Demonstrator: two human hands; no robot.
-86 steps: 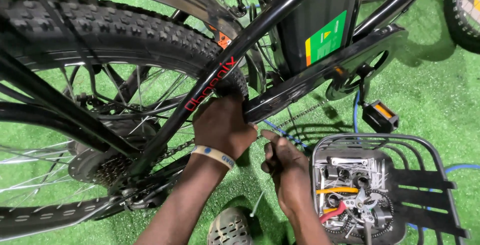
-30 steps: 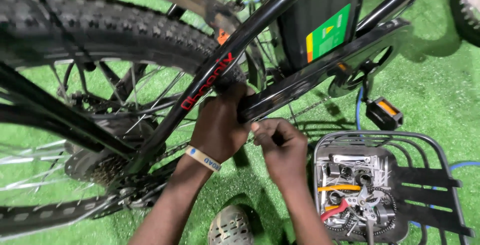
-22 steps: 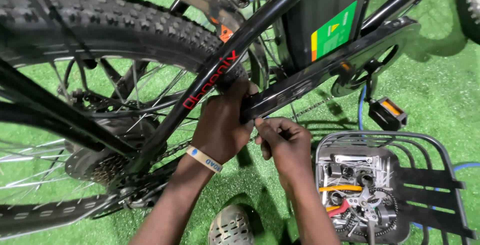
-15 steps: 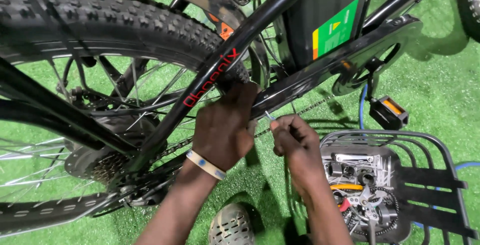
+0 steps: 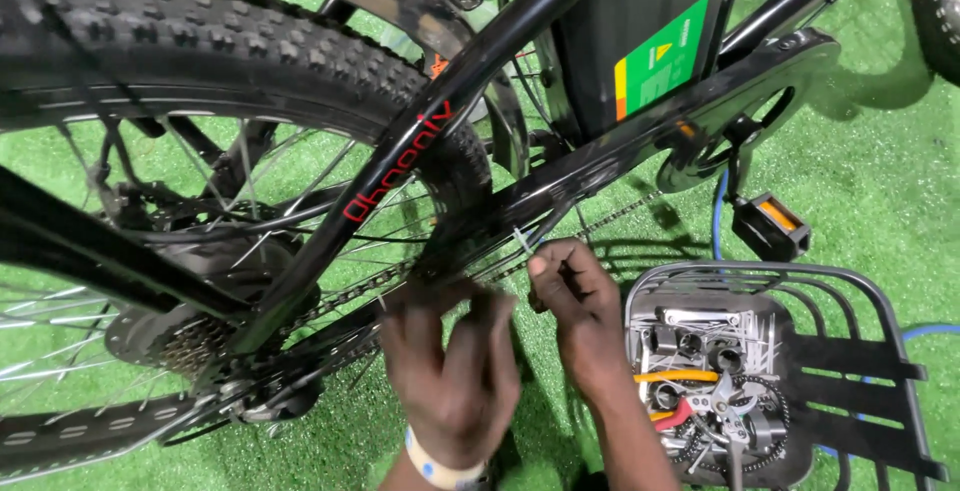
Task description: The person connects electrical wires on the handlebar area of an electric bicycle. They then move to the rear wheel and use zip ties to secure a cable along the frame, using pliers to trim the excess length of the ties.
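My right hand (image 5: 578, 303) pinches a thin white cable tie (image 5: 522, 242) between thumb and forefinger, just under the black lower frame tube (image 5: 600, 156) of a bicycle. My left hand (image 5: 452, 366), blurred and wearing a pale wristband, sits lower with its fingers spread. Its fingertips reach up to the chain (image 5: 350, 296) and the tube beside it, holding nothing that I can see. The knobby rear tyre (image 5: 250, 46) and its spokes fill the left of the view.
A rear cassette (image 5: 185, 343) sits low on the left. A black pedal (image 5: 770, 228) and crank hang at the right. A black wire basket (image 5: 880, 301) on green artificial turf holds a grey tray of tools and parts. A blue hose (image 5: 718, 213) lies on the turf.
My left hand has dropped off the frame tube to below the chain. My right hand shifted right and up slightly, still pinching the thin white tie. The view moved closer.
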